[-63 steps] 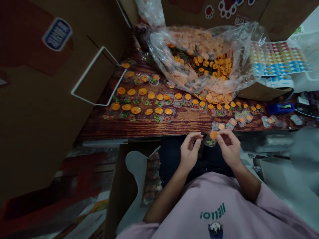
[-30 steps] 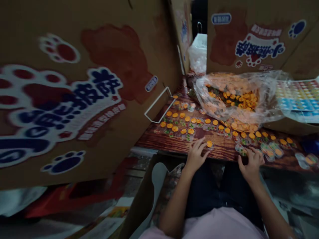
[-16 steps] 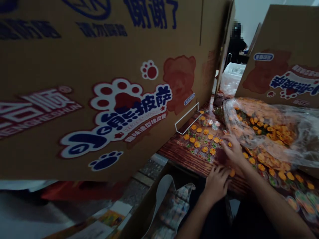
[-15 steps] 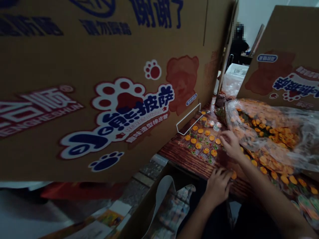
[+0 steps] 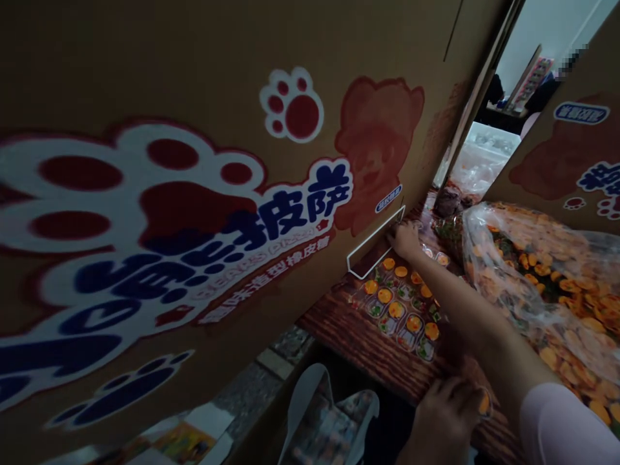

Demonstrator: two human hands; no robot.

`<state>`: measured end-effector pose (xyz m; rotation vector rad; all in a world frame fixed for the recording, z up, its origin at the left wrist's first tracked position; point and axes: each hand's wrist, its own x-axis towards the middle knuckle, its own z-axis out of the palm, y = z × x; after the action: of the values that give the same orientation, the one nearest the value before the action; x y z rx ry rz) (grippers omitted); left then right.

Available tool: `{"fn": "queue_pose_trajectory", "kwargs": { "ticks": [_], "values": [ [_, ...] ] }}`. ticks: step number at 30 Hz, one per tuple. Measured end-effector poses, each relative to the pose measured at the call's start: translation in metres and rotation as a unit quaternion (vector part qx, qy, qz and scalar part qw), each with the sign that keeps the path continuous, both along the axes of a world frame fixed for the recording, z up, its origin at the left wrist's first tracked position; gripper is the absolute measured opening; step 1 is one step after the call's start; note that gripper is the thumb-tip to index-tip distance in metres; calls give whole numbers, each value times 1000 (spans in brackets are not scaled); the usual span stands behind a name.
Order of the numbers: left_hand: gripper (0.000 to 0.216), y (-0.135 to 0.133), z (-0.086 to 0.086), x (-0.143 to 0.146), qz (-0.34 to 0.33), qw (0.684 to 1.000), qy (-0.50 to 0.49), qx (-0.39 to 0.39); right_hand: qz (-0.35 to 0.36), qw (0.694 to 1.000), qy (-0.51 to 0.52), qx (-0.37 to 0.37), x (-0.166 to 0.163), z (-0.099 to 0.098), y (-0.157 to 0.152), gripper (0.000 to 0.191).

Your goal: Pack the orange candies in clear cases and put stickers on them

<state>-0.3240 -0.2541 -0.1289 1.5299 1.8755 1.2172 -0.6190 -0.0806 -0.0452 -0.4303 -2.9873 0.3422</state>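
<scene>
The right hand (image 5: 405,240) has moved from beside the bag (image 5: 523,303) to the box (image 5: 242,194), beyond the rowed packs (image 5: 396,310); the left hand (image 5: 448,410) stays by a nearer pack (image 5: 485,403). Neither grip can be told.

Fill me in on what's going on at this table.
A person's right hand is stretched across the table, close to the big cardboard box; whether it grips anything is unclear. The left hand is at the near edge, beside a clear pack with an orange disc. Similar packs lie in rows, left of a plastic bag of orange pieces.
</scene>
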Motion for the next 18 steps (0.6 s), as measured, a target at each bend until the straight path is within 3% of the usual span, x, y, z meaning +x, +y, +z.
{"fn": "queue_pose_trajectory", "kwargs": {
  "ticks": [3,5,9,11,14,16,18],
  "values": [
    [72,2,-3,0,-6,1000,5,-8,0,999,31,-19,5,2,-2,22],
    [70,2,-4,1,2,1000,28,0,-10,992,110,-54,14,7,-1,16],
    [58,-2,1,4,70,990,113,43,-23,936,294,-192,59,32,4,15],
    [53,-5,6,7,120,978,161,60,-23,906,332,-262,102,51,8,20],
    [55,-9,13,10,183,959,205,66,-47,905,291,-306,195,72,9,30],
    [57,-10,15,12,210,950,215,79,-123,896,254,-342,268,72,4,38],
    [57,-10,16,12,217,946,221,92,-223,858,205,-415,339,58,-4,42]
  ]
}}
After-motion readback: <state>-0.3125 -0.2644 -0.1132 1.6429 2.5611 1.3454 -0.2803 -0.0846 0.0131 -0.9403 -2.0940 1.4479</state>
